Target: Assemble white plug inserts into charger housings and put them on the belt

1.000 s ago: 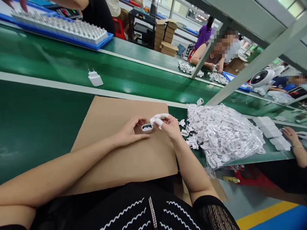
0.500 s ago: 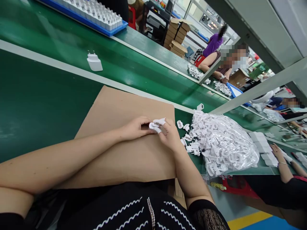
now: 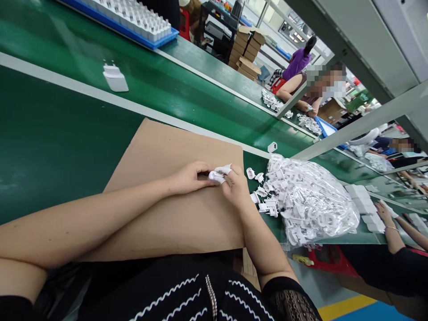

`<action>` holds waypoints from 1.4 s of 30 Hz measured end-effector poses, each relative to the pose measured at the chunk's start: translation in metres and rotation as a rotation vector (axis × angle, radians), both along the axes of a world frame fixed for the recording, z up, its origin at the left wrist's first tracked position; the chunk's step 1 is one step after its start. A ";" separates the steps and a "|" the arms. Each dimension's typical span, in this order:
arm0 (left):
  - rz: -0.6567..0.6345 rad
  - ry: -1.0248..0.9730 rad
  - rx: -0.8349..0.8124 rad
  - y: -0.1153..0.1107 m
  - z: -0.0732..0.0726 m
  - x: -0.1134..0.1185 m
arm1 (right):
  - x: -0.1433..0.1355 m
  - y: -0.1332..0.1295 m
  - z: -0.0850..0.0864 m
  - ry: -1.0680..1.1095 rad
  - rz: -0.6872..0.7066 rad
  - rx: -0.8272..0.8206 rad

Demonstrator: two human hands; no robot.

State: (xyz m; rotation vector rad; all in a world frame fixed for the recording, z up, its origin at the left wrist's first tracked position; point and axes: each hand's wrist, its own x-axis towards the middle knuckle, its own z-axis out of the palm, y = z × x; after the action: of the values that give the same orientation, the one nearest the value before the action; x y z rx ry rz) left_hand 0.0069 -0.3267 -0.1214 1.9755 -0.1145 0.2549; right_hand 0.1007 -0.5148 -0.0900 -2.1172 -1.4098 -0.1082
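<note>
We had both hands together over the cardboard sheet (image 3: 174, 151). Our left hand (image 3: 189, 177) and right hand (image 3: 234, 187) pinched a small white part (image 3: 214, 176) between them, mostly hidden by fingers, so we could not make out its shape. White cots covered the right fingertips (image 3: 224, 169). Just right lay a bag of white plugs (image 3: 310, 196); a lone charger (image 3: 115, 80) sat well apart on the belt (image 3: 50, 133).

Both bare forearms reach forward and converge, wrists low. The left hand (image 3: 187, 177) is curled, knuckles up, its fingertips meeting those of the right hand (image 3: 234, 187). The right hand's thumb and forefinger wear white finger cots (image 3: 223, 170) and pinch against the left fingertips.
</note>
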 end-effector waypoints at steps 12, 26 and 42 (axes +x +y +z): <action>-0.005 0.022 -0.026 0.003 -0.002 0.001 | -0.002 0.002 -0.002 0.001 -0.054 0.056; 0.006 0.002 -0.034 0.002 -0.004 0.001 | -0.004 0.006 0.006 -0.041 -0.096 -0.115; 0.054 0.056 -0.019 0.001 -0.007 0.001 | -0.013 0.019 0.038 -0.009 -0.216 -0.333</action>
State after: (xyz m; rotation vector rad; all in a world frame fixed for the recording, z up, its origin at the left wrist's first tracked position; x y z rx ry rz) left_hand 0.0078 -0.3261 -0.1282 1.9670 -0.0224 0.2342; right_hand 0.0881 -0.4953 -0.0517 -2.5421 -1.2694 0.0374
